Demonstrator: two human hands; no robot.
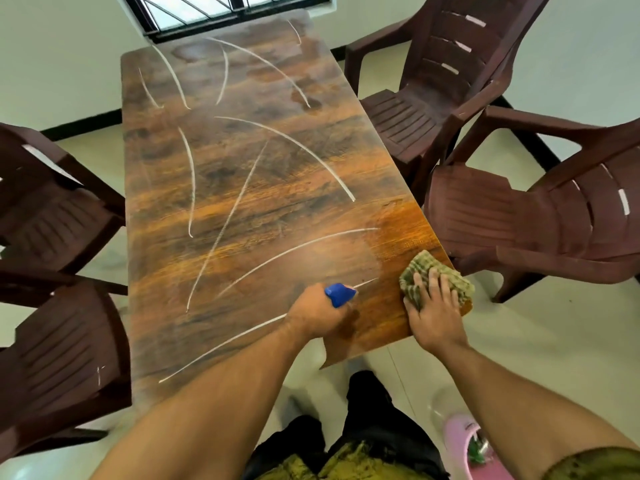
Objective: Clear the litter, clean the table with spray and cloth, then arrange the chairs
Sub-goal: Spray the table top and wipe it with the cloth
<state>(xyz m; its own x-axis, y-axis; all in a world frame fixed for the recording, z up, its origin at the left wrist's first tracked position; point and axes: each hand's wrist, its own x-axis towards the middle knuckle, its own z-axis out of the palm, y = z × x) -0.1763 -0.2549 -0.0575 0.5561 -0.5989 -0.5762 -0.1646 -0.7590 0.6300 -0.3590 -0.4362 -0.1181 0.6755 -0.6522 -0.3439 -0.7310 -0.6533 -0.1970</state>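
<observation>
In a pale-walled room beneath a barred window (221,12), a long wood-grain table (242,188) streaked with thin white arcs runs away from a person standing at its near end. Four dark brown plastic chairs surround it, pulled back and turned at angles: two on the left (52,209) (65,362) and two on the right (433,84) (540,216), the nearer right-hand one just beside the table's corner. The person's left hand (317,315) is curled around a spray bottle, of which only the blue head (339,294) shows, its nozzle pointing right across the tabletop towards the cloth. The right hand (434,311) lies flat with fingers spread, pressing a crumpled green-and-tan cloth (436,278) onto the table's near right corner, where the wood looks darker and wet. By the person's right arm, low on the floor, stands a pink bin (460,441) with something green inside.
</observation>
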